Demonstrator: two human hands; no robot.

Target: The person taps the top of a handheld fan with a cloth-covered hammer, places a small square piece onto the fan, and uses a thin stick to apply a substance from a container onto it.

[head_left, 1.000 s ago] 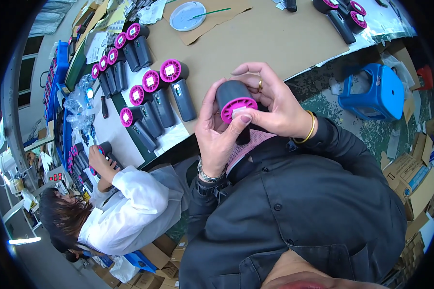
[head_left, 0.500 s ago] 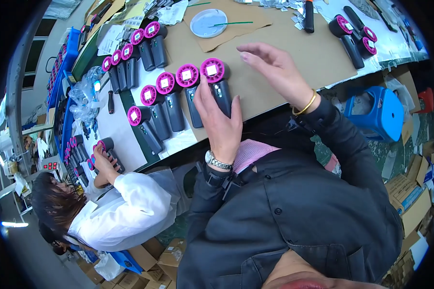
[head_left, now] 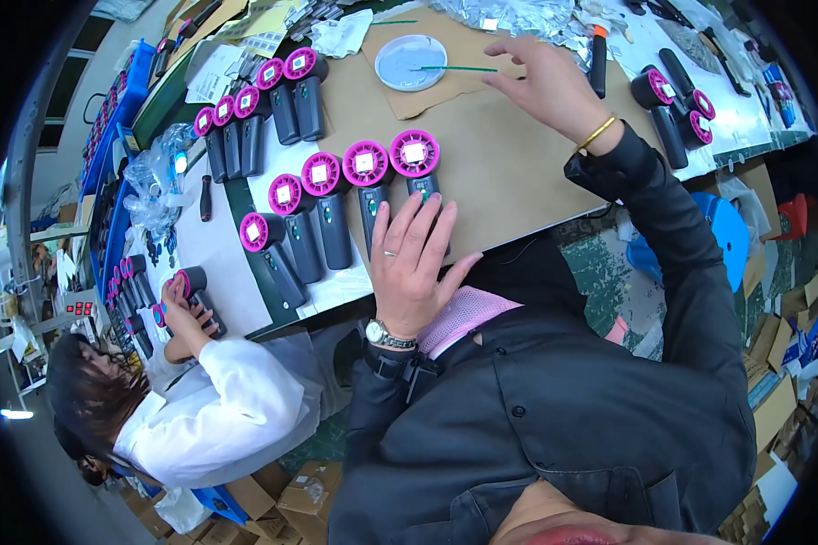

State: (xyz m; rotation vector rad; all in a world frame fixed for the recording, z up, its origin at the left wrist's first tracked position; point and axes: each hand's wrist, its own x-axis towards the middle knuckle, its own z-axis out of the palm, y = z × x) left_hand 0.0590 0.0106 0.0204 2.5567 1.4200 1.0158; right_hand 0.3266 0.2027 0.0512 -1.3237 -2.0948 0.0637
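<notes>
Here, head view: the person's two hands over a workbench laid with brown paper.
Left hand (head_left: 412,263): fingers spread flat on the grey handle of the nearest device (head_left: 420,173), the rightmost of a row of five magenta-headed devices (head_left: 329,211).
Right hand (head_left: 547,84): loosely open, fingers slightly curled, holding nothing, beside the green stick (head_left: 453,68) lying across a round grey dish (head_left: 409,62).
Open room: bare brown paper (head_left: 509,173) between the two hands, reaching to the bench's near edge.
Edges: an orange-tipped tool (head_left: 599,56) just right of the right hand; more devices (head_left: 674,102) further right.
Surface: crumpled foil (head_left: 527,14), probably wrappers, at the far edge.
Room: a co-worker in white (head_left: 218,409) handles a device (head_left: 191,291) at left; blue stool (head_left: 723,245), cartons (head_left: 773,400) on the floor.
</notes>
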